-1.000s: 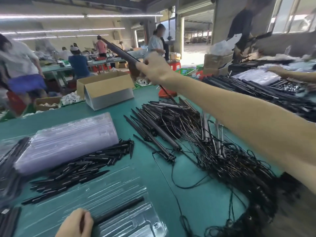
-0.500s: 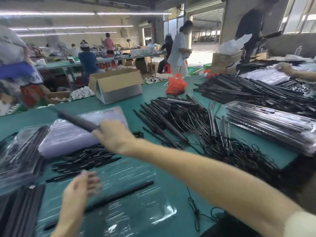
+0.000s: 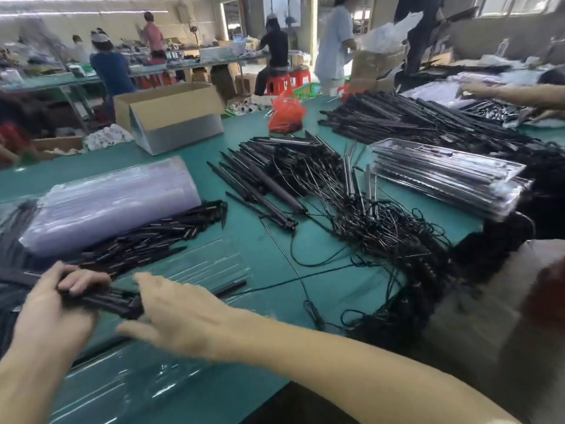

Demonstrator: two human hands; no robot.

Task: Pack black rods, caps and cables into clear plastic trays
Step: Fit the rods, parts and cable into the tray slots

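Where the frame comes nearest, at lower left: left hand [image 3: 52, 310], fingers curled round a black rod [image 3: 101, 298], held low over the clear tray [image 3: 214, 264] that lies on the green bench [image 3: 244, 142]. Blur hides whether this is one rod or a small bundle.

Lower centre: right hand [image 3: 183, 316], fingers straight and spread, palm down at the rod's right end. Contact with the rod cannot be told for certain.

In the tray, right of both hands: one thin black rod [image 3: 232, 287], already lying lengthwise.

Step in hand, as judged: seating the held rod in the tray. To do it well:
- Line the rod up with the tray's long grooves, parallel to the one already lying there.
- Lower it level, not end first.
- Press along its length with the flat right hand until it sits fully down.
- Keep any cable out of the neighbouring groove.

Just beyond the tray, left of centre: heap of short black caps [image 3: 146, 240], touching a stack of empty clear trays [image 3: 107, 203] behind it.

Centre: pile of rods with cables [image 3: 269, 179]. The cables [image 3: 382, 240] run into a tangle toward the lower right.

Right of centre: stack of filled trays [image 3: 443, 175].

Upper left of centre: open cardboard box [image 3: 168, 114].

Upper centre: red bag [image 3: 286, 113].

Far back: other people at further benches, blurred.
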